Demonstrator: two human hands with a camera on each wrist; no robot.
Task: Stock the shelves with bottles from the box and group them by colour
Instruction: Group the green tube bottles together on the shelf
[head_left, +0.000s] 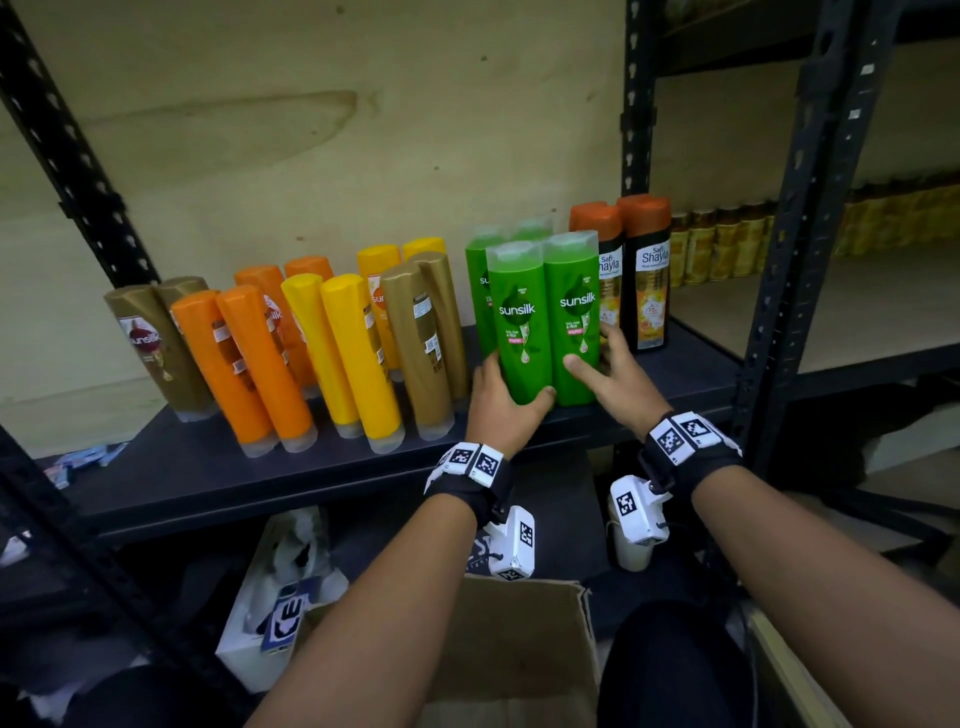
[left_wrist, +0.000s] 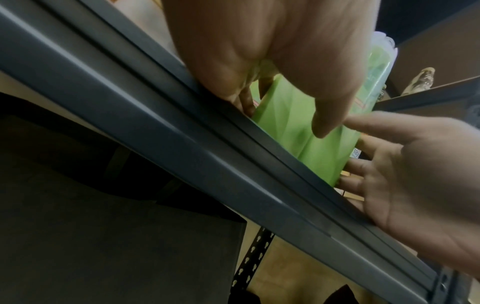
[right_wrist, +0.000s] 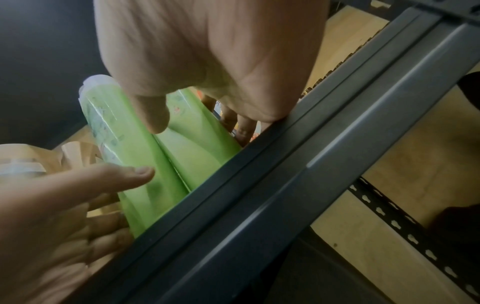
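Two green Sunsilk bottles stand side by side at the front of the dark shelf (head_left: 208, 467). My left hand (head_left: 506, 400) grips the base of the left green bottle (head_left: 522, 322), thumb across its front and fingers round its left side. My right hand (head_left: 597, 358) grips the right green bottle (head_left: 574, 312), thumb on the front and fingers behind its right side. In the left wrist view my left hand (left_wrist: 285, 115) wraps the left bottle (left_wrist: 280, 131). In the right wrist view my right hand (right_wrist: 197, 125) wraps the right bottle (right_wrist: 202, 156). Two more green bottles (head_left: 480, 260) stand behind.
Left of the greens, brown (head_left: 421, 343), yellow (head_left: 358, 348), orange (head_left: 254, 358) and more brown bottles (head_left: 156, 343) lean in groups. Two black Shayla bottles (head_left: 647, 275) stand just right. A black upright (head_left: 795, 260) bounds the bay. An open cardboard box (head_left: 519, 639) sits below.
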